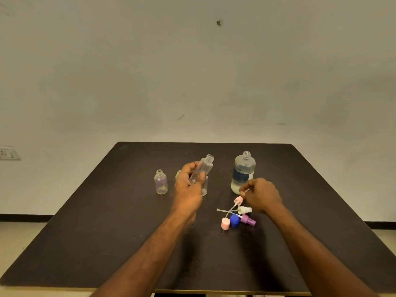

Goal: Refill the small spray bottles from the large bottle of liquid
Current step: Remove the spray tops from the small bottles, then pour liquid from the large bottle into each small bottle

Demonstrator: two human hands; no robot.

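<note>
My left hand (188, 185) grips a clear small spray bottle (204, 167), uncapped and tilted to the right, above the table. My right hand (260, 195) pinches the thin tube of a pink spray head (238, 200), which hangs just over the table. The large bottle (243, 173) stands open behind my right hand, partly filled with clear liquid. Another small clear bottle (161, 182) stands to the left. Two more small bottles are half hidden behind my left hand.
Loose caps lie near the right hand: a white spray head (244, 210), a purple spray head (248, 220), a blue cap (234, 221) and a pink cap (225, 224). The dark table (107, 243) ends at a white wall with a socket (8, 153).
</note>
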